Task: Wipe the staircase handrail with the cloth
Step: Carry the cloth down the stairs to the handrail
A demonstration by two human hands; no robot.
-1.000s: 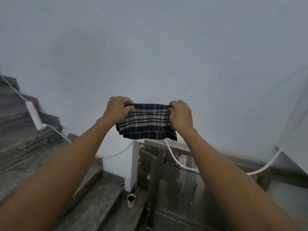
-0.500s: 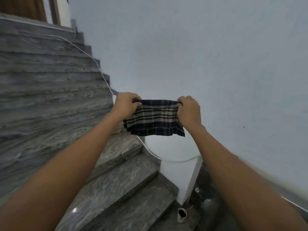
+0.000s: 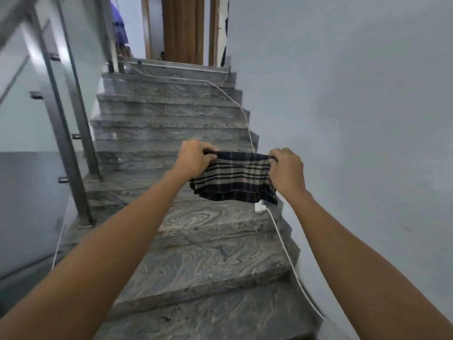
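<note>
Two hands are showing, one left hand (image 3: pixel 193 158) and one right hand (image 3: pixel 286 171), and both are gripping one single checked cloth (image 3: pixel 232 180). About ten stone steps (image 3: pixel 208 261) are rising ahead; the far ones are blurring, so the exact number is not clear. One handrail (image 3: pixel 12 23) is running at the left, three metal posts (image 3: pixel 65 143) are standing there, and four small brackets (image 3: pixel 36 95) are sticking out. Two white cables are lying, one right cable (image 3: pixel 282 239) and one left cable (image 3: pixel 58 244), with one white plug box (image 3: pixel 259 206). One wooden door (image 3: pixel 183 28) is standing at the top
</note>
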